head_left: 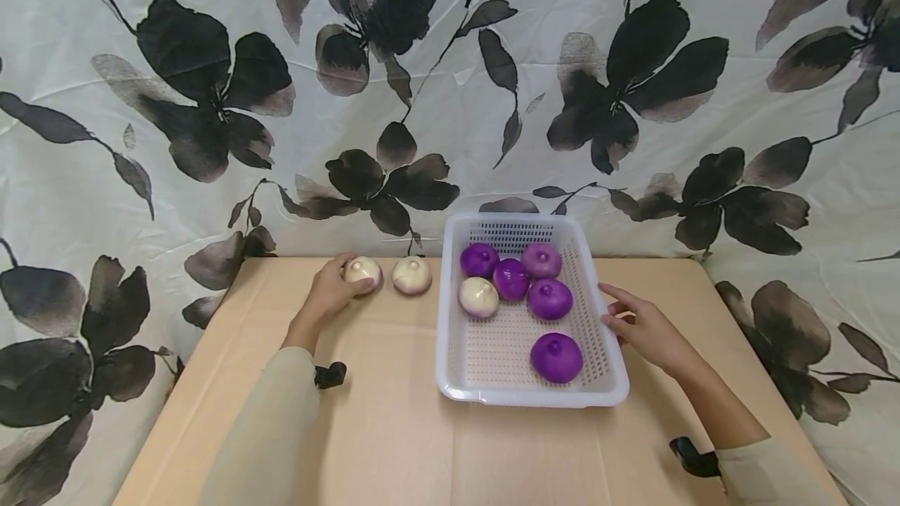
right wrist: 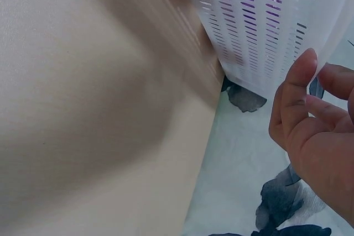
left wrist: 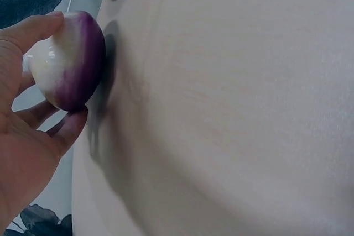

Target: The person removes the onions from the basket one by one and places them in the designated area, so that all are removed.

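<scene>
My left hand (head_left: pixel 329 289) curls its fingers and thumb round a white-and-purple turnip (head_left: pixel 364 273) at the table's far left. In the left wrist view this turnip (left wrist: pixel 69 62) shows its pale side toward the palm and its purple side toward the table; whether it touches the table I cannot tell. A second pale turnip (head_left: pixel 412 276) sits just to its right. At the right side of a white perforated plastic basket (head_left: pixel 485 395), my right hand (head_left: pixel 643 326) pinches the rim between thumb and fingers. Inside the basket lie several purple turnips (head_left: pixel 557 358) and one pale turnip (head_left: pixel 479 297).
The light wooden table (head_left: pixel 387 428) ends at a white cloth with dark flowers (head_left: pixel 366 186), which hangs behind and at both sides. The basket's far end stands close to this cloth. Black wrist mounts (head_left: pixel 330 375) stick out from both forearms.
</scene>
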`<state>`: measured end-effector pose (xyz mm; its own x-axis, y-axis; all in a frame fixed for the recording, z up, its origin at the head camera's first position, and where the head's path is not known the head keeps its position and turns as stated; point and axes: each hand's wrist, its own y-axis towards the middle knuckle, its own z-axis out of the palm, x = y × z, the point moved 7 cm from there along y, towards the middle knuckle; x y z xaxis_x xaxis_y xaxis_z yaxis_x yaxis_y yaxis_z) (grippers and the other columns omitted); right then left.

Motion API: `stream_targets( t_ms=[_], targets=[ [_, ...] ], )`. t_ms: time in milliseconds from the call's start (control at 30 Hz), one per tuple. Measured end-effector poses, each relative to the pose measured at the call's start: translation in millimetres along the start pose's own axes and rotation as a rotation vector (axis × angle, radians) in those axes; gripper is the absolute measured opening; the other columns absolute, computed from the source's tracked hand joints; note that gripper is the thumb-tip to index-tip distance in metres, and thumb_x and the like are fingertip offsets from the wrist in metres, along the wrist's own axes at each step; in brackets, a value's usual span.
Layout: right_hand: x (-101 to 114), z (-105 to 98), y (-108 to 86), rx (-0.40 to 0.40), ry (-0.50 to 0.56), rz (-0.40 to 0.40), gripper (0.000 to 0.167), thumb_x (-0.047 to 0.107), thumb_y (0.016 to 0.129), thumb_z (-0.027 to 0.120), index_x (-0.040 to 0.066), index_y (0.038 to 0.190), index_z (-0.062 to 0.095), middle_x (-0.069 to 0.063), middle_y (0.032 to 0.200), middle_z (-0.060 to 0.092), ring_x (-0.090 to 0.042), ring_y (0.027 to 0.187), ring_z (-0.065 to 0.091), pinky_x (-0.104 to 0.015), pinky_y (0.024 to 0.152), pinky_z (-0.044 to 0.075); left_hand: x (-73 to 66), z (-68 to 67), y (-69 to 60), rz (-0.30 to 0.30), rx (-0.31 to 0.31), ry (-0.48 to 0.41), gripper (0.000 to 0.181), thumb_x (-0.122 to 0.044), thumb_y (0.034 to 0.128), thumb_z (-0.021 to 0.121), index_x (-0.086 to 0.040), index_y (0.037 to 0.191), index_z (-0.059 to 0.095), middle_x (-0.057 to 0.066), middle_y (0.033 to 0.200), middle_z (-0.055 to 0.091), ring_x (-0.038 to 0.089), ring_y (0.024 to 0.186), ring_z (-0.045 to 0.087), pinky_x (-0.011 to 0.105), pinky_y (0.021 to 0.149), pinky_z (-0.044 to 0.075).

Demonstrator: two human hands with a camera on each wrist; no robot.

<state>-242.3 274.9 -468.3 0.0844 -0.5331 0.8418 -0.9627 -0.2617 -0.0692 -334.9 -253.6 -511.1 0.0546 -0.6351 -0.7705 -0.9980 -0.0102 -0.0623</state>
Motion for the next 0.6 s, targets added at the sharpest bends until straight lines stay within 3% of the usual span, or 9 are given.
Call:
stream_targets(
  t_ms=[600],
  targets=[
    [0.0, -0.9, 0.7, 0.004, 0.010, 0.000, 0.064, 0.004, 0.103, 0.060, -0.004, 0.159, 0.030, -0.025, 0.113, 0.059, -0.027, 0.089, 0.067, -0.028, 0.068, 0.062, 0.3, 2.0, 3.2, 0.016, -0.017, 0.027, 0.080, -0.029, 0.0923, 0.078, 0.000, 0.155, 0.037, 0.030, 0.153, 0.046, 0.045, 0.143, 0.044, 0.057, 0.121, 0.035]
  ],
)
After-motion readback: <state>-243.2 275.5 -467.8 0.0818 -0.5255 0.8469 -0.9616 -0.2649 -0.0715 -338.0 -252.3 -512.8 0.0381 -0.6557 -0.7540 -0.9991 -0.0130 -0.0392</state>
